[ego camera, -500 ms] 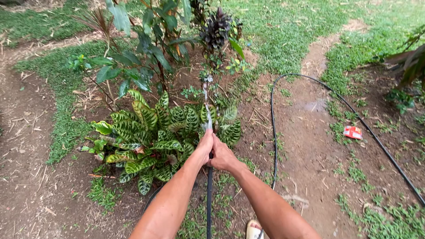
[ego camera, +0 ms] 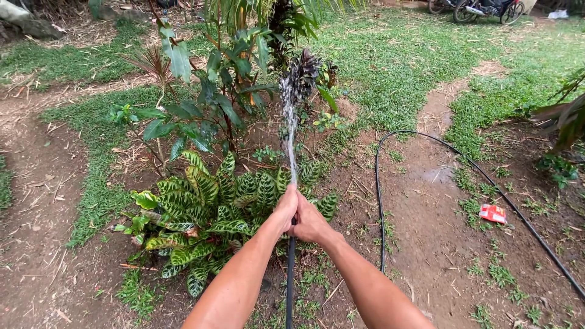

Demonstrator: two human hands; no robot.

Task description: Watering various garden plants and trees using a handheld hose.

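Hose (ego camera: 290, 274): smooth matt black rubber or plastic. Striped plant (ego camera: 207, 213): glossy, waxy leaves. Ground (ego camera: 426, 244): rough bare soil, damp-dark in patches, with coarse grass. Wrapper (ego camera: 492, 214): shiny red plastic or foil. Water jet (ego camera: 291, 140): white, broken spray.

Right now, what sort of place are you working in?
Most likely a home garden or yard. Both hands, left hand and right hand, grip a black hose spraying water over a striped-leaf plant, with patchy grass and bare soil paths around.
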